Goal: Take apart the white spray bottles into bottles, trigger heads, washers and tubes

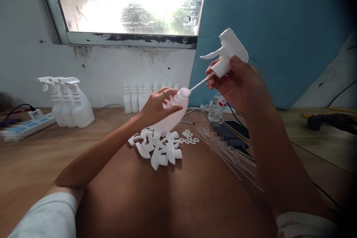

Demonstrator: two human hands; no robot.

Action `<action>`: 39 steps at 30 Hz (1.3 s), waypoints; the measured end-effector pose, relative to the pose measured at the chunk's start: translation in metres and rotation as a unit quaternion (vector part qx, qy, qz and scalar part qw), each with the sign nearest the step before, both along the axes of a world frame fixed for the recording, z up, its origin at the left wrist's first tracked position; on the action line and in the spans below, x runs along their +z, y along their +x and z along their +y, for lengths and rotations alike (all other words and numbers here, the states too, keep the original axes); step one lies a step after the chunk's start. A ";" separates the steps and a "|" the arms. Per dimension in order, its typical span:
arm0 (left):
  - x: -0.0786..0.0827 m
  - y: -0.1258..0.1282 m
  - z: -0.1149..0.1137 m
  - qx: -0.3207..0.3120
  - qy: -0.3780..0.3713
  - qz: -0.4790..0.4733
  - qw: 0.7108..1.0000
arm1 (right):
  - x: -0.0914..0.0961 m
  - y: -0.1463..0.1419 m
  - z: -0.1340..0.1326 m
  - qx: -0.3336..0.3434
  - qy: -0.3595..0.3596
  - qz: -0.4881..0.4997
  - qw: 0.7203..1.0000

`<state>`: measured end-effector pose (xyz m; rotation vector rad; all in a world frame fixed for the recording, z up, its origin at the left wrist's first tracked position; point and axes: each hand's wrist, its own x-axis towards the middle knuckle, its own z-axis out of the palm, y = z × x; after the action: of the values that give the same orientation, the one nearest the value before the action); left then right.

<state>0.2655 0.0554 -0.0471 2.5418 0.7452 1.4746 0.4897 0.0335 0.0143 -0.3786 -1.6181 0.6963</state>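
Observation:
My left hand is wrapped round a white plastic bottle, tilted with its neck up to the right. My right hand grips a white trigger sprayer head by its ribbed collar, held above and to the right of the bottle. The sprayer's thin dip tube runs down-left and its tip is at the bottle's mouth. Below both hands a heap of loose white sprayer heads lies on the wooden table.
Three assembled spray bottles stand at the left, beside a power strip. Several empty bottles line the wall. Small white washers, loose thin tubes, a phone and a water bottle lie to the right.

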 end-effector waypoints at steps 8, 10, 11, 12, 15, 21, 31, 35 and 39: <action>-0.001 0.000 -0.078 -0.116 -0.202 -0.011 0.972 | -0.005 -0.014 -0.049 -0.024 0.011 -0.184 0.983; -0.004 0.001 -0.080 -0.114 -0.211 0.002 0.971 | -0.006 -0.011 -0.051 -0.038 0.009 -0.254 0.966; -0.005 0.001 -0.079 -0.109 -0.213 0.008 0.971 | -0.005 -0.010 -0.052 -0.037 0.007 -0.284 0.958; -0.006 0.002 -0.078 -0.102 -0.217 0.013 0.971 | -0.004 -0.009 -0.052 -0.031 0.003 -0.307 0.951; -0.008 0.003 -0.073 -0.078 -0.239 0.031 0.967 | -0.001 -0.010 -0.052 0.006 -0.026 -0.343 0.939; -0.007 0.001 -0.070 -0.071 -0.268 0.066 0.959 | 0.003 -0.014 -0.054 0.034 -0.061 -0.367 0.928; -0.004 -0.002 -0.069 -0.116 -0.304 0.095 0.941 | 0.000 -0.021 -0.059 0.014 -0.075 -0.372 0.925; -0.004 -0.004 -0.067 -0.111 -0.308 0.098 0.940 | -0.003 -0.026 -0.060 0.012 -0.079 -0.381 0.921; 0.002 -0.011 -0.065 -0.116 -0.292 0.141 0.939 | -0.004 -0.024 -0.058 0.008 -0.084 -0.384 0.919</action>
<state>0.2542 -0.0096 -0.0450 2.2813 0.7433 0.6836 0.4658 -0.0244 0.0099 -0.8402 -2.3057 0.7483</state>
